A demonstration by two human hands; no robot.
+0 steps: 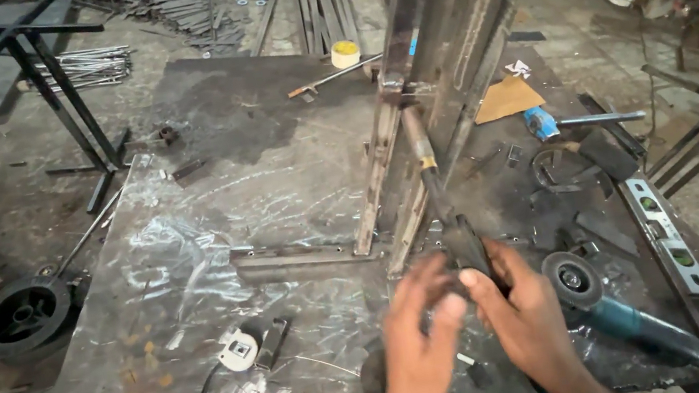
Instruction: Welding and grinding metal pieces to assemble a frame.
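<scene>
Both hands meet low over a scratched steel tabletop point(194, 277). The left hand point(421, 321) and the right hand point(522, 309) close together around the dark grip of a hammer point(438, 192), thumbs pressed on its end. The long handle runs up and away from the hands, its top end lying against an upright rusty steel frame point(454, 30) just beyond them. Motion blur hides exactly how the fingers wrap.

Just right of the right hand lies a blue angle grinder point(614, 304), disc up, and farther right a spirit level point(669, 235). Left of the left hand sit a small white tape measure point(238, 348) and a dark cable. Well beyond the hands stands a roll of tape point(345, 53).
</scene>
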